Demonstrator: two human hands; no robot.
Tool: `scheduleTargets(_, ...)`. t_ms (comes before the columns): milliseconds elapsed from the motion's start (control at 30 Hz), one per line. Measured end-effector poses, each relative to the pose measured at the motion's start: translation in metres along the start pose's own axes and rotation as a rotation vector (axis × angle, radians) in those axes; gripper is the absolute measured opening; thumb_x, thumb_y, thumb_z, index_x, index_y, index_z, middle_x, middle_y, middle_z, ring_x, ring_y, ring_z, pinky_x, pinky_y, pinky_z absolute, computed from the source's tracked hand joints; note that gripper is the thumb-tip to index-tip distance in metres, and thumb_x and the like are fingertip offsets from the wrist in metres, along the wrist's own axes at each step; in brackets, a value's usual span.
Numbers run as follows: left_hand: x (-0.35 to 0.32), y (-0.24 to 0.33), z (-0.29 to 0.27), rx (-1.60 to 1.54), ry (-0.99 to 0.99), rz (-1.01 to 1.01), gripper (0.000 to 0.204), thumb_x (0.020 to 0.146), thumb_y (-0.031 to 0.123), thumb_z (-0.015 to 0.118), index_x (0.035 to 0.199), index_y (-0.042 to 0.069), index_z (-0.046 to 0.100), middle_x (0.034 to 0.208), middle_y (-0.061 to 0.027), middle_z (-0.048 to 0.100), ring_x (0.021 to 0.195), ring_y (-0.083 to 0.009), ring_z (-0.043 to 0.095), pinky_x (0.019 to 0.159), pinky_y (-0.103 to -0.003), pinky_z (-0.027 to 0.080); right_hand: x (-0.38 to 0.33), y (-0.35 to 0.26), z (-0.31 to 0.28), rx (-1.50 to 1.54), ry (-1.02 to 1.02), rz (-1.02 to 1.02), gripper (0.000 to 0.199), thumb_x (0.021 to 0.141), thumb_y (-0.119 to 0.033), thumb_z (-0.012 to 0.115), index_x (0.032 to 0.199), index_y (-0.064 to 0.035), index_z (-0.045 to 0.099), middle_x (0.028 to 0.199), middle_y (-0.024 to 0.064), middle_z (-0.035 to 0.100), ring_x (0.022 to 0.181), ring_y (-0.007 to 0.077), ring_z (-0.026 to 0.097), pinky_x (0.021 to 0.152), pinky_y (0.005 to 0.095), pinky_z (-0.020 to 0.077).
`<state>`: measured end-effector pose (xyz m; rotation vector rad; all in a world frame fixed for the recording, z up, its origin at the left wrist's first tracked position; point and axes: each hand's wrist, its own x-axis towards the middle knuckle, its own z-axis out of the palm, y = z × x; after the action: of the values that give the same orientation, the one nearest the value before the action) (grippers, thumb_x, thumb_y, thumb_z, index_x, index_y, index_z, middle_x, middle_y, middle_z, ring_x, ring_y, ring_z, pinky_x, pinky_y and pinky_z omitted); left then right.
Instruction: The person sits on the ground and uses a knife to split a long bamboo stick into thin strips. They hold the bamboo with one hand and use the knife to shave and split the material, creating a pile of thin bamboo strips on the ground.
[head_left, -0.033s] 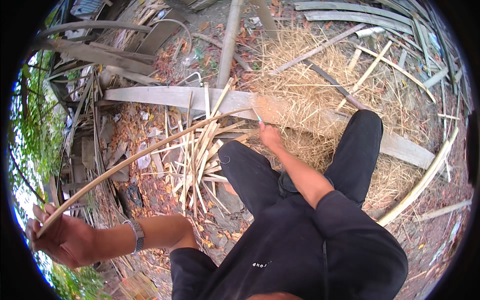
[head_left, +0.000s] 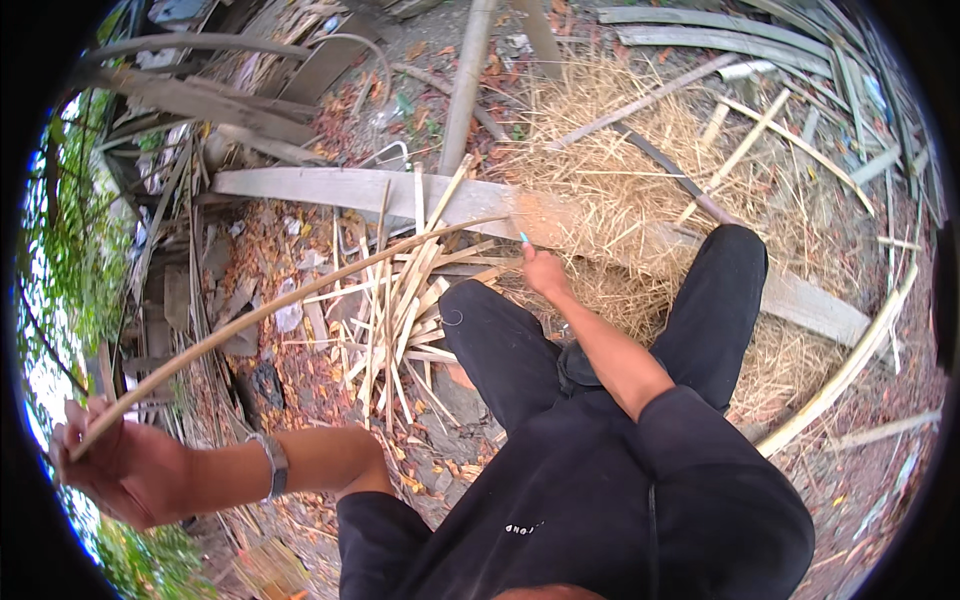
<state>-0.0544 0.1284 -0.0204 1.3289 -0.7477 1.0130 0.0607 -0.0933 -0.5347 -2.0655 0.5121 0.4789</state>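
Between the left hand (head_left: 135, 475) at lower left and the weathered plank (head_left: 350, 188) ahead, a long brown strip (head_left: 270, 313) runs slantwise, its far end over the plank. The left fingers are curled closed around its near end; the right hand (head_left: 545, 272), just beyond the left knee (head_left: 475, 305), grips a small blue-tipped tool (head_left: 523, 238), probably a knife, pointing toward the strip's far end. Whether tool and strip touch cannot be told. For what appears to be shaving work, the strip should bear firmly on the plank, the left hand turning it evenly, with shallow strokes directed away from the knee and straw-like shavings (head_left: 570, 105) kept off the cut.
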Motion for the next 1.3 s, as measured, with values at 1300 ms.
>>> scheduleTargets(1300, -0.025, -0.009, 0.045, -0.204, -0.103, -0.125, 0.041, 0.095, 0.035, 0.031, 0.06, 0.014, 0.031, 0.05, 0.0012, 0.025, 0.043, -0.0083, 0.02, 0.036, -0.021, 0.014, -0.139, -0.064, -0.079, 0.186, 0.028, -0.527, 0.049, 0.098, -0.033, 0.036, 0.078, 0.0055, 0.058, 0.067, 0.0309, 0.053, 0.066, 0.0471, 0.054, 0.064, 0.0502, 0.0409)
